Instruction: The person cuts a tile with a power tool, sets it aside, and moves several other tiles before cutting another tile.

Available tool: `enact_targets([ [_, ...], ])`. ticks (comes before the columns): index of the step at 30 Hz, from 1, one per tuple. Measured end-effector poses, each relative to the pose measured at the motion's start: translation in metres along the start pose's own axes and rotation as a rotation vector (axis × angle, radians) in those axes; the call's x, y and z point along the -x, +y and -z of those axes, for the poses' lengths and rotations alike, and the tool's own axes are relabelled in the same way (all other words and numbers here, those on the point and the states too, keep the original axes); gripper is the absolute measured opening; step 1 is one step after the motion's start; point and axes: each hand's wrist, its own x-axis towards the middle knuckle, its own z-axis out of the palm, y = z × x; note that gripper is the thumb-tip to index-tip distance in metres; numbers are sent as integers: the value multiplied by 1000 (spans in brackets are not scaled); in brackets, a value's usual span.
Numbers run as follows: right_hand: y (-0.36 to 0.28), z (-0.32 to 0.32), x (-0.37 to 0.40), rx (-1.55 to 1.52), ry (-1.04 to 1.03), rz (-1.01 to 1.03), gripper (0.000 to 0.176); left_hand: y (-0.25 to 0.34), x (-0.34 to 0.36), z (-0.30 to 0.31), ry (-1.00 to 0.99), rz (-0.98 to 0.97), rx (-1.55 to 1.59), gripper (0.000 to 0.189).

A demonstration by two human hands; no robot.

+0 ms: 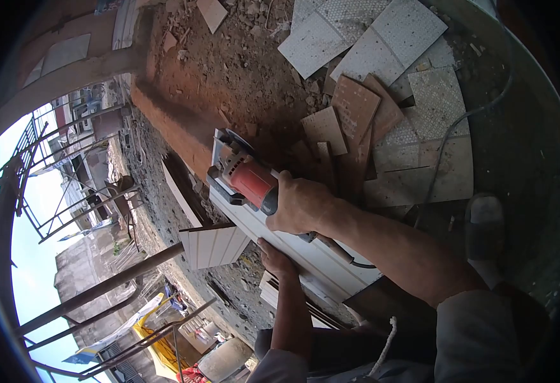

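My right hand [302, 204] is wrapped round the body of a red and black power cutter [252, 182]. The cutter rests at the far end of a long white tile [293, 246] with thin lines along it. A dark cord runs back from the cutter beneath my right forearm. My left hand [276, 260] grips the tile's near long edge, a short way below the cutter; some of its fingers are hidden under the tile. Beside it, a cut piece of similar lined white tile [213, 247] lies tilted. The cutter's blade contact cannot be made out.
Several speckled white tiles [391, 41] and brown tile pieces [355, 107] lie over rubble at the upper right. A grey cable [449, 131] curves across the floor by a shoe [486, 220]. A ledge drops off at left, past metal poles [111, 287] to buildings outside.
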Motion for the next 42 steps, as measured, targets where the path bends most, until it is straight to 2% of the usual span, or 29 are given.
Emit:
enact_targets([
  [3,0,0,0,1,6,3,73,3,5,-2,11,7,3,76],
  [5,1,0,1,2,3,3,73,4,8,-3,-13,-56,100,71],
  [24,2,0,4,11,-12,-14,76,0,2,-1,42,-9,55,70],
  [26,3,-1,4,8,-11,-13,76,4,6,-1,3,-1,13,79],
  [30,3,0,5,4,-10,-8,75,0,2,2,-38,-17,21,80],
  [32,3,-1,5,0,-8,-5,75,2,4,1,-8,34,-7,80],
  [42,4,1,8,13,-20,0,72,3,6,-1,2,45,48,80],
])
